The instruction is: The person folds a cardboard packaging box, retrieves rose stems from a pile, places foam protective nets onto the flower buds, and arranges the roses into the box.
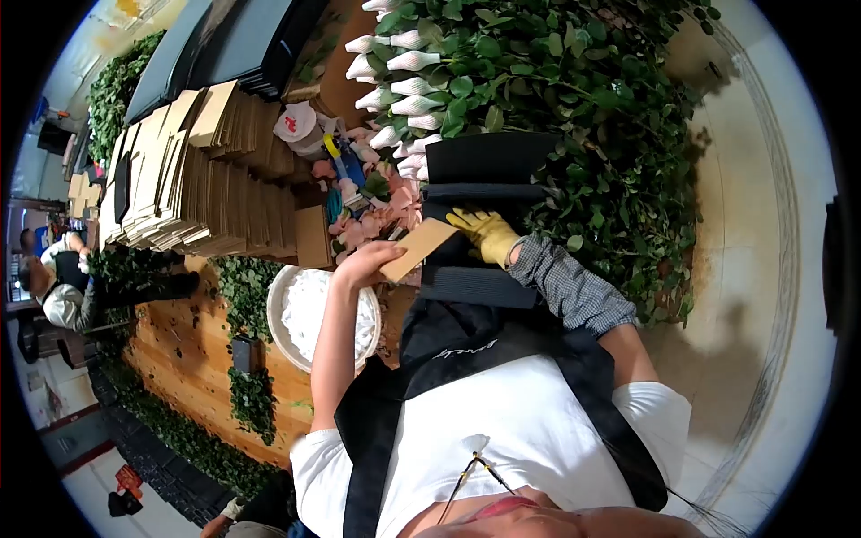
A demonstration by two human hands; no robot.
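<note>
The card [420, 248] is pinched by the left hand's [366, 264] fingers, at twelve o'clock from the apron [429, 334]; at the card's three o'clock, the gloved right hand [487, 237] is part-spread, any grip hidden. By overtight pinching, the card could be creased.

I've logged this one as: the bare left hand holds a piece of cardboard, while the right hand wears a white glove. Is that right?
Not quite: the glove on the right hand is yellow, as the head view shows. The bare left hand does hold a piece of cardboard.
</note>
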